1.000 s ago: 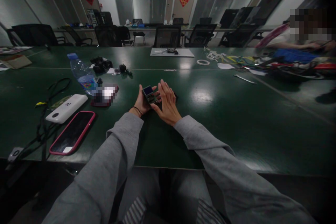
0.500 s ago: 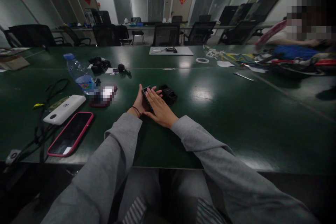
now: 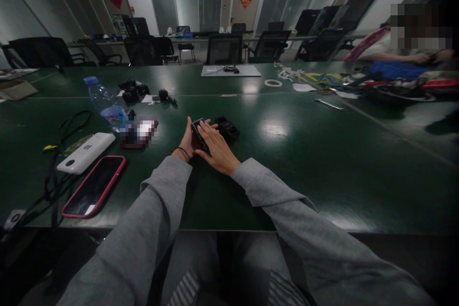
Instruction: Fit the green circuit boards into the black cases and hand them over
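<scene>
A small dark device [image 3: 198, 125] rests in my left hand [image 3: 187, 142], whose thumb stands up along its left side and whose fingertips show past its right side. A dark band circles that wrist. My right hand [image 3: 218, 151] lies over the device with its fingers stretched out, covering much of it. Just beyond my right fingers, a black case with slots [image 3: 227, 128] sits on the green table [image 3: 308, 167].
At left are a red-edged phone [image 3: 95, 186], a white power bank [image 3: 86, 153], cables, a bottle [image 3: 107, 105] and another phone [image 3: 139, 134]. Farther right lie a white ring [image 3: 273, 83], a wrench [image 3: 330, 104] and piled cables near a person [image 3: 380, 50].
The whole view has shifted slightly. My right hand sits a little lower on the device, and more of the device's top shows.
</scene>
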The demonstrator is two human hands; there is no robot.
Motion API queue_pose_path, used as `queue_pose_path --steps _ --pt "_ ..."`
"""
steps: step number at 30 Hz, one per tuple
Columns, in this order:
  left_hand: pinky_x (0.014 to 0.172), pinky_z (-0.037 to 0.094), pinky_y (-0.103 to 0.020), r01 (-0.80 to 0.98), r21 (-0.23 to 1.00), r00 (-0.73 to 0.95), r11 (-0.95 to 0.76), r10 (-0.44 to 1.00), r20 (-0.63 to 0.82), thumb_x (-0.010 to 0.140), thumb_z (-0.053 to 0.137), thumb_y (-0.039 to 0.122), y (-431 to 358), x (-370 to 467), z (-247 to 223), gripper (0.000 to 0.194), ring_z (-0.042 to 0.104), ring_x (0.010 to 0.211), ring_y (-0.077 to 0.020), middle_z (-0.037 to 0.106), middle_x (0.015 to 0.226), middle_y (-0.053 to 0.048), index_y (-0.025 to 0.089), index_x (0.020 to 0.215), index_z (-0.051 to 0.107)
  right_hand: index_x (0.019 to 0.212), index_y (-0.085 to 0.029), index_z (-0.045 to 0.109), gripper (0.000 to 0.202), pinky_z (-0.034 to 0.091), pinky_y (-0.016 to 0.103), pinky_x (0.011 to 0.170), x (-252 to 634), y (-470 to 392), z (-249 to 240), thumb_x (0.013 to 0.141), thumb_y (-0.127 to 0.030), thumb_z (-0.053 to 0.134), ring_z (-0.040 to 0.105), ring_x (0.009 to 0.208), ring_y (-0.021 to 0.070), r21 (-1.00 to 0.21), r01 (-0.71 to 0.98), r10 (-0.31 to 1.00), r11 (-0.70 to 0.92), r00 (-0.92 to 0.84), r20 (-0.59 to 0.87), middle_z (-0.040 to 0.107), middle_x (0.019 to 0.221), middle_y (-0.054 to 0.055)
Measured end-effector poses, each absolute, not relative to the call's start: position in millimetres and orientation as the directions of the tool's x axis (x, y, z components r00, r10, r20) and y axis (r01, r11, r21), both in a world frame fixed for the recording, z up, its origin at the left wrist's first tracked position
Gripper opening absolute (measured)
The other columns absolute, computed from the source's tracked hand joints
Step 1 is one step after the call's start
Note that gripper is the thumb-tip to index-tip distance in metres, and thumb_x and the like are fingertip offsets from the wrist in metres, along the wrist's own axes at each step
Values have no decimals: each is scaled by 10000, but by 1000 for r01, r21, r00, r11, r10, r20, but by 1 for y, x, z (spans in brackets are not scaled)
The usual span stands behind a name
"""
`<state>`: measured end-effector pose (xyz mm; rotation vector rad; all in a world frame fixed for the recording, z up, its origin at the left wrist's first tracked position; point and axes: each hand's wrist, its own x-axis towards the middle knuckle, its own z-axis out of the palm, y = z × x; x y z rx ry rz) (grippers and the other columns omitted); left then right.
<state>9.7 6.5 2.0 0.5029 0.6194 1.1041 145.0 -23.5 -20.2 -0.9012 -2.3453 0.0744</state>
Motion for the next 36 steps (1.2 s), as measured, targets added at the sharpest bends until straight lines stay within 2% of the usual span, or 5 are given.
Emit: queue_pose_path --steps 8,17,24,29,36 --pt "986 477 -454 -674 638 305 373 927 -220 876 355 708 1 9 8 729 654 1068 -290 709 1087 -170 132 1231 628 1500 -186 330 619 316 442 1174 151 -20 -17 921 -272 531 279 1424 240 -282 628 648 726 -486 586 259 1554 68" --pt "861 532 -385 -666 646 306 374 926 -220 931 450 528 0 2 17 468 699 831 -223 728 808 -114 122 966 680 1279 -157 527 386 433 390 1059 160 -9 -15 965 -355 423 525 1164 224 -464 584 677 666 -213 704 573 1197 108" --pt "701 538 -263 -592 721 329 361 925 -193 928 534 251 2 6 10 188 683 685 -143 730 780 -60 126 907 673 1231 -159 532 380 451 395 1019 162 -7 -17 977 -407 395 546 1102 222 -522 521 691 675 -198 695 585 1138 105" --pt "694 553 -244 -620 729 203 289 957 -206 903 595 252 7 5 2 161 675 651 -117 737 811 -38 140 990 668 1254 -186 513 389 443 408 1037 164 -7 -12 1001 -436 355 509 1155 225 -505 542 694 672 -221 685 539 1200 109" --pt "723 569 -278 -669 711 69 218 970 -233 882 628 278 17 -5 -4 188 716 793 -170 744 940 -91 148 1016 640 1372 -81 414 701 395 588 1020 187 10 -28 787 -352 690 385 1273 398 -384 866 838 319 -69 542 368 1358 228"
